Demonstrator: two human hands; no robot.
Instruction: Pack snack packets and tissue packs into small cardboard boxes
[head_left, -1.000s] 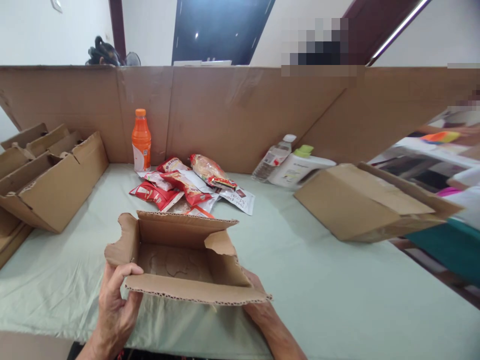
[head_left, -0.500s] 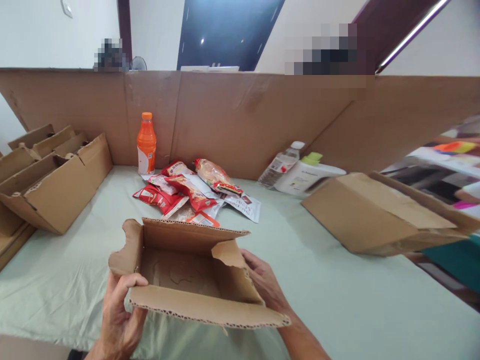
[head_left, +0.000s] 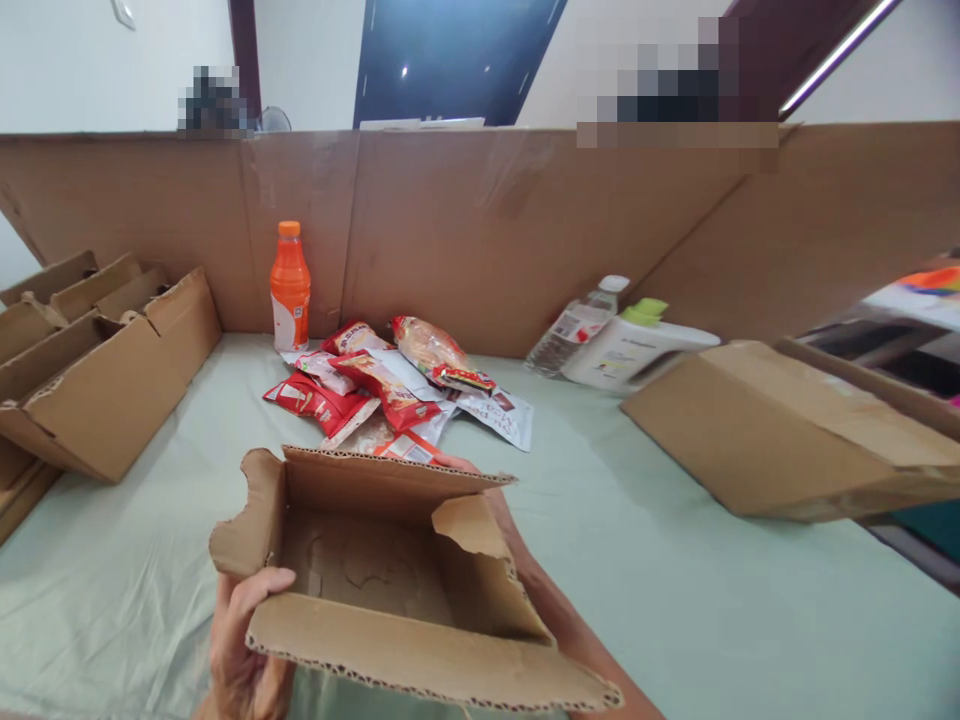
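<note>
On the near side of the table (head_left: 637,570), the left hand (head_left: 244,640) pinches a cardboard box (head_left: 367,560) by its near left corner, while the right hand (head_left: 504,515), mostly hidden behind the box's right side, has a grip I cannot tell, near the snack packets (head_left: 386,388) beyond.

My left hand (head_left: 251,640) grips open-topped brown cardboard box (head_left: 420,645) at near left corner. My right hand (head_left: 504,512), mostly hidden, behind box's right side, fingers showing past far flap. Beyond box: heap of red-and-white plastic snack packets (head_left: 386,385); upright orange plastic bottle (head_left: 290,285). Pale green tablecloth (head_left: 675,580) beneath.
</note>
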